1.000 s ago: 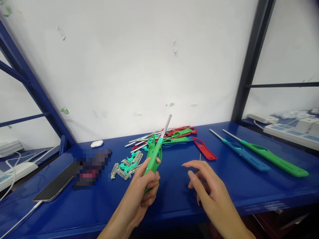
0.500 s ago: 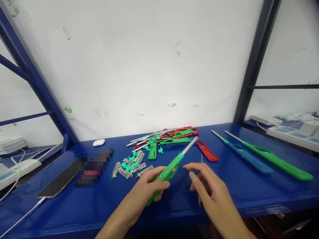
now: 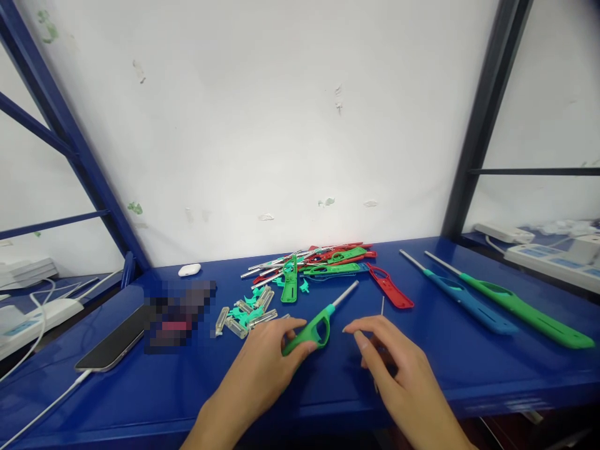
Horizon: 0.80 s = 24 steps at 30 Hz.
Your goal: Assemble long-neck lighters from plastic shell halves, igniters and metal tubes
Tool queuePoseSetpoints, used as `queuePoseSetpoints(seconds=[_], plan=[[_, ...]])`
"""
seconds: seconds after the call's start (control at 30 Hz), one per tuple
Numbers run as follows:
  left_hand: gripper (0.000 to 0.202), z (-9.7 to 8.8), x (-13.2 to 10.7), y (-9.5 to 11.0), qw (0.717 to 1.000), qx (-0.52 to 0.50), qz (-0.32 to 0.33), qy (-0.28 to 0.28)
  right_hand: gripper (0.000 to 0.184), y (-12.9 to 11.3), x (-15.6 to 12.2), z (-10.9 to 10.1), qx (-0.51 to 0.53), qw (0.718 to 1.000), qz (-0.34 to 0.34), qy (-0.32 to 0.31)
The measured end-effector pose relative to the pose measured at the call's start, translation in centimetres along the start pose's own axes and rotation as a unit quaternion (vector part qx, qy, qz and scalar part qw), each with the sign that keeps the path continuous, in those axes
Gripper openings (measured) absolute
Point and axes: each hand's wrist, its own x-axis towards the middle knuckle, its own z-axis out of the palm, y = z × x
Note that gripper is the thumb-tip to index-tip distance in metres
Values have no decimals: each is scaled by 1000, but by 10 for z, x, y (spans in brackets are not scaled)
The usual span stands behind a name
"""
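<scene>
My left hand (image 3: 262,362) grips the handle of a green stick lighter (image 3: 315,330), whose metal nozzle points up and to the right, low over the blue shelf (image 3: 140,387). My right hand (image 3: 398,369) hovers just to the right of it with fingers loosely curled and apart, holding nothing I can make out. A thin metal pin (image 3: 382,305) lies just beyond its fingertips. Behind both hands sits a pile of red and green lighter shells and metal tubes (image 3: 323,259). Several small clear and teal parts (image 3: 246,309) lie left of the lighter.
Two assembled lighters, one blue (image 3: 457,292) and one green (image 3: 513,303), lie at the right. A phone on a white cable (image 3: 112,344) and a white earbud case (image 3: 189,270) sit at the left. White power strips (image 3: 548,253) rest on the neighbouring shelf.
My left hand has lowered and tilted the green lighter from nearly upright to almost flat, nozzle swinging right. The right hand has barely moved.
</scene>
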Motion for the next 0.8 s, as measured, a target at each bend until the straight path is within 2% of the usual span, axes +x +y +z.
queuePoseSetpoints(seconds=[0.13, 0.27, 0.43, 0.6, 0.67, 0.8], plan=[[32, -2, 6, -11, 996, 54, 16, 65, 29, -1, 1, -1, -9, 1000, -8, 5], [34, -21, 9, -29, 991, 97, 8, 97, 28, -2, 1, -2, -15, 1000, -18, 10], [30, -43, 7, -51, 989, 132, -4, 70, 29, -3, 1, 0, -6, 1000, -10, 11], [33, -57, 5, -60, 987, 150, -8, 47, 33, -2, 3, -6, 5, 1000, 19, 22], [32, -63, 3, -61, 988, 153, -8, 32, 35, 1, 4, -15, -32, 998, 18, 42], [22, -65, -1, -58, 986, 164, -13, -7, 33, 11, 9, -31, -173, 981, -13, 85]])
